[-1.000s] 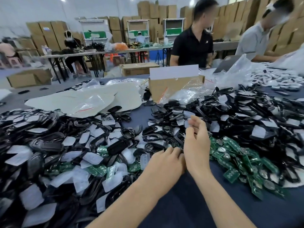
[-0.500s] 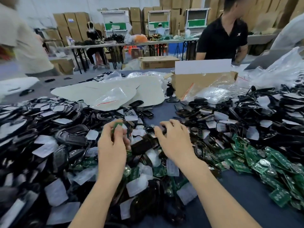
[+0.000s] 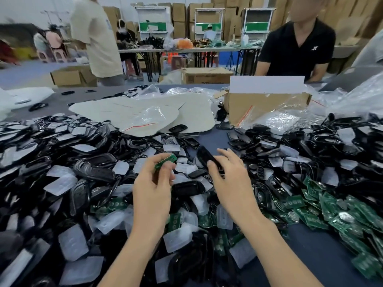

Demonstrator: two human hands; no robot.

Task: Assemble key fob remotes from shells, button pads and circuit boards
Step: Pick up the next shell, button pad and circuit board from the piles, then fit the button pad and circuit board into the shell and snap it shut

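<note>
My left hand (image 3: 152,187) pinches a small green circuit board (image 3: 165,161) between thumb and fingers, held above the parts pile. Just to its right, my right hand (image 3: 230,179) grips a black key fob shell (image 3: 207,156), tilted with its far end up and left. Below both hands lies a heap of black shells (image 3: 93,172) mixed with translucent white button pads (image 3: 62,183). More green circuit boards (image 3: 331,212) are heaped at the right.
A second shell heap (image 3: 310,146) covers the right of the dark blue table (image 3: 310,255). A cardboard box (image 3: 265,104), clear plastic bags (image 3: 151,119) and white sheets lie behind. A person in a black shirt (image 3: 296,46) sits opposite; another person (image 3: 97,38) stands at the back left.
The view swung left across the table. My left hand lifted a green circuit board out of the pile, and my right hand picked up a black shell and raised it.
</note>
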